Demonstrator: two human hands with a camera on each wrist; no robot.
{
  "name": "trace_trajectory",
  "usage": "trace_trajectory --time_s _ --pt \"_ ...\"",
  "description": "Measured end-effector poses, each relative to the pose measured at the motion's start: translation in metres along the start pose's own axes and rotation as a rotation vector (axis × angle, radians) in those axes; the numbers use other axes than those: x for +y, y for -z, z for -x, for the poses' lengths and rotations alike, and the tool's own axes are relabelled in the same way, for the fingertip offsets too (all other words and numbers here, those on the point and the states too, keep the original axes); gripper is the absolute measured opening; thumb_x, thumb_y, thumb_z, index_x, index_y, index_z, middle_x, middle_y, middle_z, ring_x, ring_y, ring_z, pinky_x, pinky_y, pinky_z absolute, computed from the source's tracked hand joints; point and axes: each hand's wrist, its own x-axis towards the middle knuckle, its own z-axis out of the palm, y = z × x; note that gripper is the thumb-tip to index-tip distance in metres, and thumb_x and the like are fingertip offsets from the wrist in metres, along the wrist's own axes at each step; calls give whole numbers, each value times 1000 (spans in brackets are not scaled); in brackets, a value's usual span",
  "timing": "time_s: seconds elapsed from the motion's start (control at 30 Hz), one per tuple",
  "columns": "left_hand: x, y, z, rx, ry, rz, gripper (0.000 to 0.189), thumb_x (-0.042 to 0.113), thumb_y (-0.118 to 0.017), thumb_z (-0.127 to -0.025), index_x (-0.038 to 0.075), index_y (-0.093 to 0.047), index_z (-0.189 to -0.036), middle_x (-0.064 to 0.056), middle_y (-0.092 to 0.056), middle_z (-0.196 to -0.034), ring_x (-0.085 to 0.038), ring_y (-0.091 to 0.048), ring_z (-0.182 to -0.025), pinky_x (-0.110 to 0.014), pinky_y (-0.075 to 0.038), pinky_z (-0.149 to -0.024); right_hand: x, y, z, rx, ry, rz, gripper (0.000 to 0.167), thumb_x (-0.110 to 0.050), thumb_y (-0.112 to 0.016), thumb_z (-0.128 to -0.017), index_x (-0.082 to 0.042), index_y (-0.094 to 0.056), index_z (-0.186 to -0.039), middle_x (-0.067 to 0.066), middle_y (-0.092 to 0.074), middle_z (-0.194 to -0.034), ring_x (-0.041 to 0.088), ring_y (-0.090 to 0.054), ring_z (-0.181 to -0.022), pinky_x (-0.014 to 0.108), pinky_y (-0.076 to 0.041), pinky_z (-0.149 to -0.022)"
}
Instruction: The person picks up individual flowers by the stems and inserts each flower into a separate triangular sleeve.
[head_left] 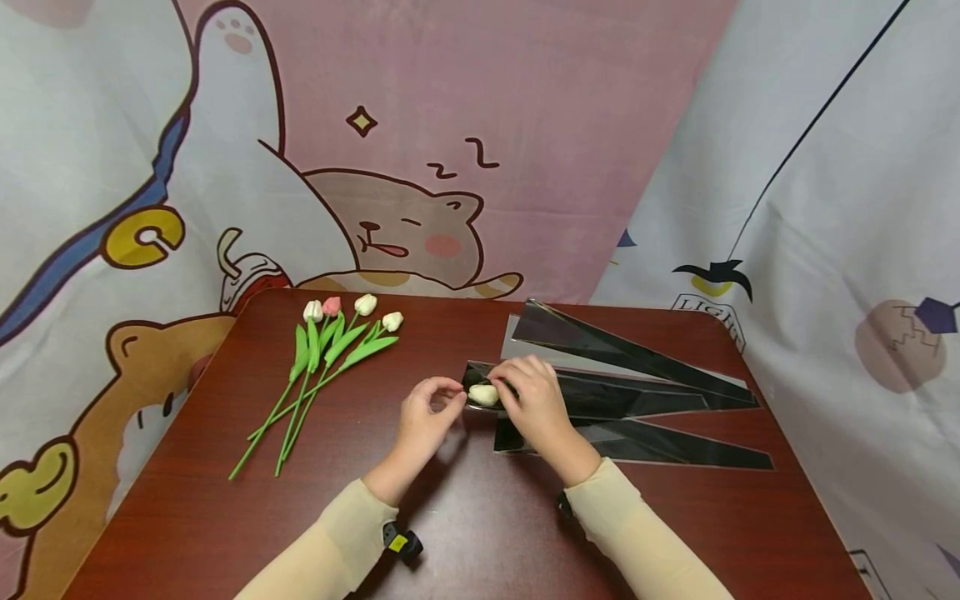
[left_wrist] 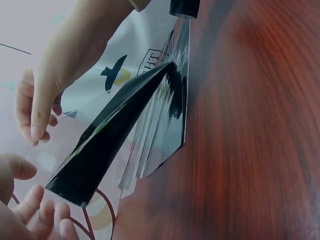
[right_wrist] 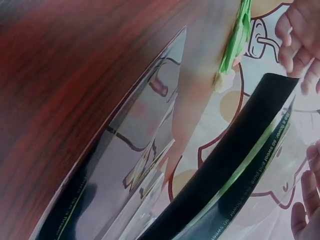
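Observation:
A white tulip (head_left: pixel 483 395) lies with its bloom at the mouth of a black and clear flower sleeve (head_left: pixel 592 392). Part of its green stem (right_wrist: pixel 255 150) shows through the film in the right wrist view. My right hand (head_left: pixel 534 404) pinches the sleeve's upper film beside the bloom. At the mouth's left edge is my left hand (head_left: pixel 423 417); its fingertips touch or nearly touch the sleeve corner, with thumb and forefinger slightly apart in the left wrist view. The sleeve's mouth end is raised off the table there.
Several artificial tulips (head_left: pixel 322 358), white and pink with green stems, lie at the table's left. Another black sleeve (head_left: pixel 600 333) lies behind the worked one, and one more sleeve (head_left: pixel 675 442) in front. A printed cloth (head_left: pixel 562 125) hangs behind the brown table (head_left: pixel 465 517).

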Motion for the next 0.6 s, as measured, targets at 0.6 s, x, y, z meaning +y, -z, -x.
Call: trace_trajectory --time_s 0.6 --pt "-4 -4 -1 -132 50 4 11 18 -68 -87 7 -67 -84 -9 -71 -85 -11 -65 -74 -25 -52 -68 0 5 0 -7 -22 -13 11 -17 -69 -87 -18 -69 -98 -5 -66 -99 16 -56 -93 38 -43 -79"
